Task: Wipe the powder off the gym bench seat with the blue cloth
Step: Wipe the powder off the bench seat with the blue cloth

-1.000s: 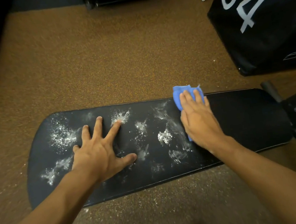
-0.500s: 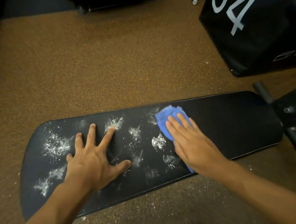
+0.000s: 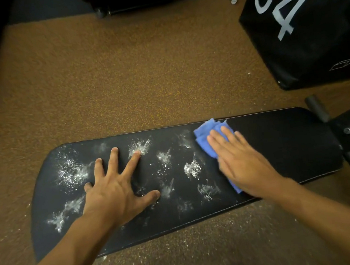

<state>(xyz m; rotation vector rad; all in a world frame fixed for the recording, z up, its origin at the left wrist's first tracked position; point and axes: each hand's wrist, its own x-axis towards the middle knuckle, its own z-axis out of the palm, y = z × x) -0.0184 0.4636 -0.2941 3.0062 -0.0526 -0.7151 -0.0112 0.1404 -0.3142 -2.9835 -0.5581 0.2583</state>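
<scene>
change: right hand [image 3: 244, 162] and blue cloth [image 3: 211, 138] have swung back out to the far edge of the surface; half a second ago they sat nearer the middle, over the powder.
meaning: looks like back-and-forth strokes. Right end of the gym bench seat [image 3: 277, 143] is bare black, so that stretch reads as done; most of the job is left.
powder: white powder [image 3: 192, 169] in splashes over the middle and left of the seat, specks on the brown floor [image 3: 121, 73] by the near edge.
cloth location: on the seat, right of centre, touching the far edge, bunched under the right palm, a corner peeking out by the wrist.
seat axis: long axis runs left-right across the view, rounded end to the left, frame end to the right.
right hand: flat, fingers straight, pressing the cloth down.
left hand: left hand [image 3: 115, 187] splayed flat on the seat amid the powder, holding nothing, bracing.
background: black box marked 04 [image 3: 301, 30], far right.
</scene>
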